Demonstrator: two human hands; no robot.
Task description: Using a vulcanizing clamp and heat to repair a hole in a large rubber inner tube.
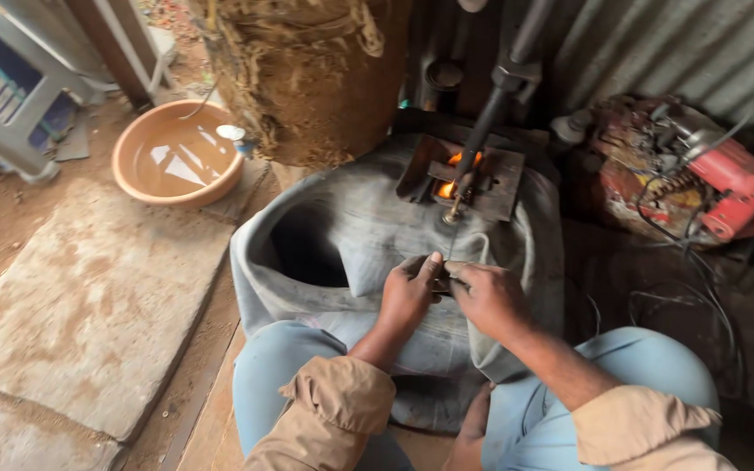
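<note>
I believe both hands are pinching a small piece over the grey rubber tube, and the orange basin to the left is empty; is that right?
Not quite: the head view shows the orange basin holds water. Both the left hand and right hand do pinch a small piece over the grey rubber tube.

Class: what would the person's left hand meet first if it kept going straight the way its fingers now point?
The left hand points toward the right hand, so it would meet that almost at once; they appear to pinch one small dark piece over the grey rubber inner tube.

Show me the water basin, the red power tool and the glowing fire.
water basin (129, 162), head view, left rim.
red power tool (735, 181), head view, red body.
fire (452, 174), head view, orange glow.
</note>
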